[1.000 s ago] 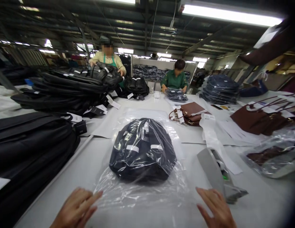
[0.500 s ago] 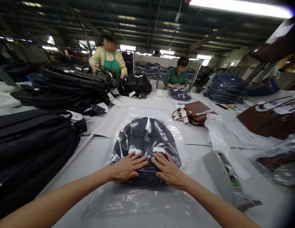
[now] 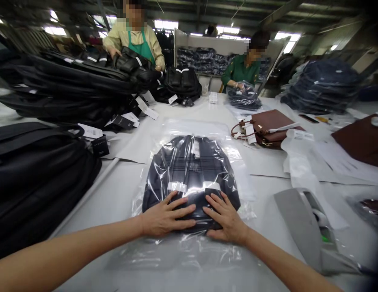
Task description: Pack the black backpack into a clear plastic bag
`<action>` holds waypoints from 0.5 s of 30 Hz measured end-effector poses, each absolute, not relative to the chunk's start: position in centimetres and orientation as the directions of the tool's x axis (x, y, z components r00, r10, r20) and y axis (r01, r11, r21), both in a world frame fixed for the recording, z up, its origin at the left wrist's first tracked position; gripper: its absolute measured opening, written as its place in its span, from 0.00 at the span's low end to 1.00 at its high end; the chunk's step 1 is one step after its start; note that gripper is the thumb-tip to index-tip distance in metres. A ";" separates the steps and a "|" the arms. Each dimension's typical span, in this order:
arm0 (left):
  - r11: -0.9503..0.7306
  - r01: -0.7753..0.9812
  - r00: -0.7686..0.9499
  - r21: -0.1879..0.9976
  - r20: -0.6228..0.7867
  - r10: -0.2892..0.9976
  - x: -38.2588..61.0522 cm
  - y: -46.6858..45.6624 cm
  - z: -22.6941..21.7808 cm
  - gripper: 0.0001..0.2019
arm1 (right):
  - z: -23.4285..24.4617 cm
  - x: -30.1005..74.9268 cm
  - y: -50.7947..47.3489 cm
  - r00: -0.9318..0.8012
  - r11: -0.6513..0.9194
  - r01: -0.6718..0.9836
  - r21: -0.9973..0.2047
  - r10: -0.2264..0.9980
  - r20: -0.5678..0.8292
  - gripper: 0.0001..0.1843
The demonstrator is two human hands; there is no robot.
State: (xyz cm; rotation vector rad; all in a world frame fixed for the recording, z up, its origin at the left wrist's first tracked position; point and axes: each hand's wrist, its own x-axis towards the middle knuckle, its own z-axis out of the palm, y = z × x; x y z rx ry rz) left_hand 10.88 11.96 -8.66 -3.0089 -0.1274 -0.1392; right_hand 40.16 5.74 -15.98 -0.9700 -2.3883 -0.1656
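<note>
Lying on the counter [image 3: 124, 182]: one dark backpack [image 3: 191, 166], inside a clear plastic bag [image 3: 182, 253]. Left hand [image 3: 166, 215] and right hand [image 3: 227, 215] are resting on the near part of the backpack, over the plastic, fingers spreading; each grip is staying loose, grasping nothing. Left of the backpack, a black bag [image 3: 33, 178] is lying. Right of the backpack, a grey tape dispenser [image 3: 298, 223] is standing. Beyond the backpack, rightward, a brown handbag [image 3: 274, 123] is lying.
</note>
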 end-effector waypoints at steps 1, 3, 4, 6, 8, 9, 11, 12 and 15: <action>-0.988 0.033 0.995 -0.154 0.103 0.018 10.9 11.8 -8.7 0.25 | -16.1 40.3 5.7 -0.583 0.729 0.678 -0.090 0.609 0.538 0.38; -0.983 -0.044 0.994 -0.179 0.086 -0.060 11.1 11.4 -8.7 0.23 | -16.2 40.4 5.4 -0.574 0.721 0.687 -0.089 0.614 0.542 0.38; -0.984 -0.047 0.996 -0.174 0.067 -0.059 11.2 11.3 -8.7 0.23 | -16.2 40.4 5.3 -0.573 0.718 0.691 -0.087 0.617 0.539 0.38; -0.988 -0.002 1.000 -0.157 0.029 -0.006 11.1 11.2 -8.9 0.22 | -16.0 40.2 5.1 -0.576 0.711 0.698 -0.081 0.625 0.527 0.36; -0.991 0.018 1.000 -0.135 -0.002 0.019 11.0 11.3 -9.2 0.24 | -15.8 39.9 5.0 -0.579 0.705 0.705 -0.074 0.633 0.514 0.35; -0.993 0.011 1.000 -0.121 -0.017 0.013 10.8 11.5 -9.3 0.25 | -15.7 39.8 5.0 -0.577 0.701 0.710 -0.073 0.637 0.510 0.34; -0.995 0.000 0.999 -0.104 -0.035 0.004 10.6 11.7 -9.3 0.25 | -15.4 39.5 5.3 -0.571 0.691 0.719 -0.071 0.647 0.505 0.34; -0.995 0.001 0.999 -0.103 -0.043 0.005 10.5 11.8 -9.3 0.25 | -15.2 39.3 5.4 -0.573 0.689 0.722 -0.069 0.650 0.500 0.34; -0.992 0.020 0.998 -0.125 -0.064 0.028 10.4 11.8 -9.2 0.25 | -14.2 39.1 5.1 -0.584 0.686 0.726 -0.050 0.653 0.483 0.35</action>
